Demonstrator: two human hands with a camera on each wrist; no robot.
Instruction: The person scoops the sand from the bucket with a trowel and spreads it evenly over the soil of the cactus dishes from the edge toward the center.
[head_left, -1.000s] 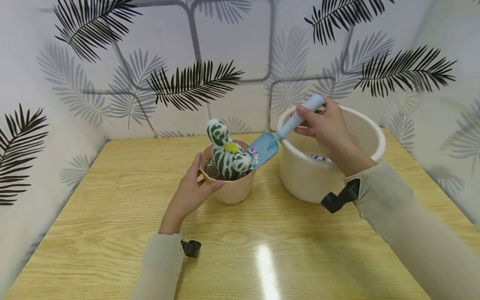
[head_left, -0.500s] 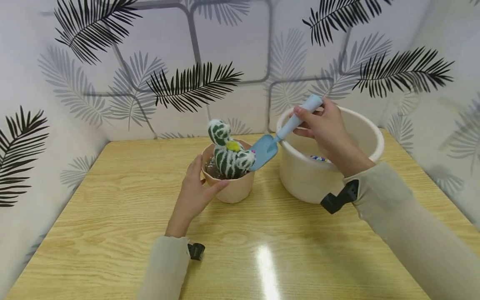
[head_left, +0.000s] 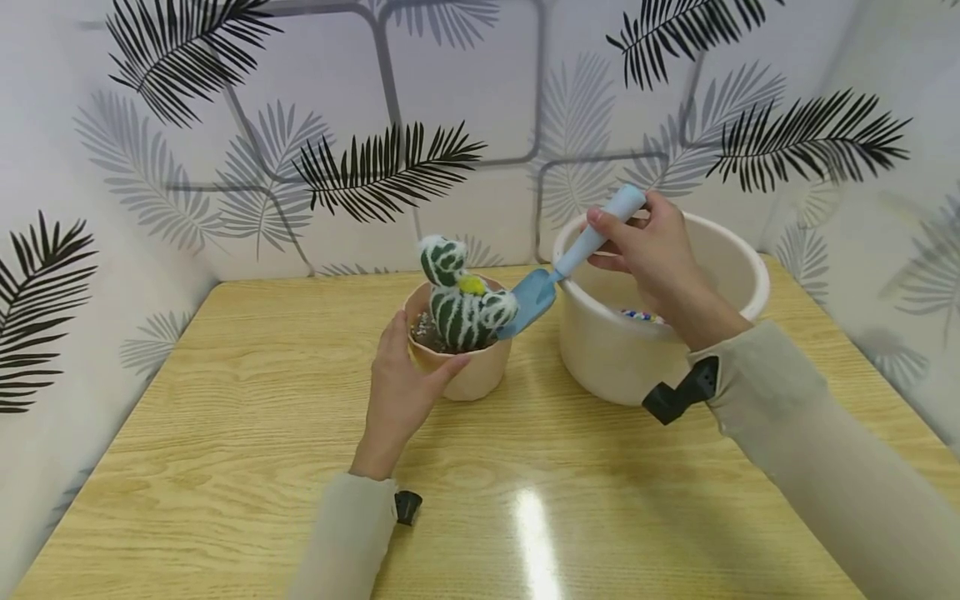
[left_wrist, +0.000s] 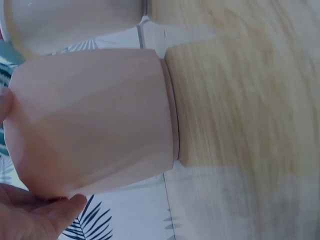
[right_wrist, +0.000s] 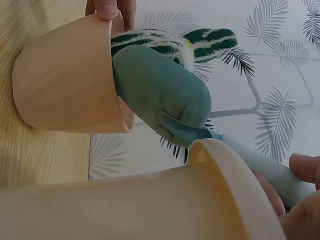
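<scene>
My left hand (head_left: pixel 401 379) grips a peach flower pot (head_left: pixel 476 375) from its left side, thumb at the near rim. A fuzzy green-and-white striped cactus (head_left: pixel 461 317) with a yellow tuft stands in the pot's dark fill. My right hand (head_left: pixel 660 250) holds a blue trowel (head_left: pixel 592 242) by its handle. The trowel blade tilts down to the pot's right rim, beside the cactus. In the right wrist view the underside of the blade (right_wrist: pixel 160 92) overlaps the pot's mouth, its tip hidden there. The left wrist view shows the plain pot wall (left_wrist: pixel 95 120).
Right of the pot stands a large cream tub (head_left: pixel 615 367) with colourful beads (head_left: pixel 642 317) at its bottom; the trowel's neck passes at its rim. Both stand on a wooden table (head_left: pixel 247 417) before a leaf-patterned wall (head_left: pixel 465 83).
The multicoloured beads on the blade have slid off toward the pot and no longer show. The cactus has shifted slightly right. My left hand has moved a little right around the pot.
</scene>
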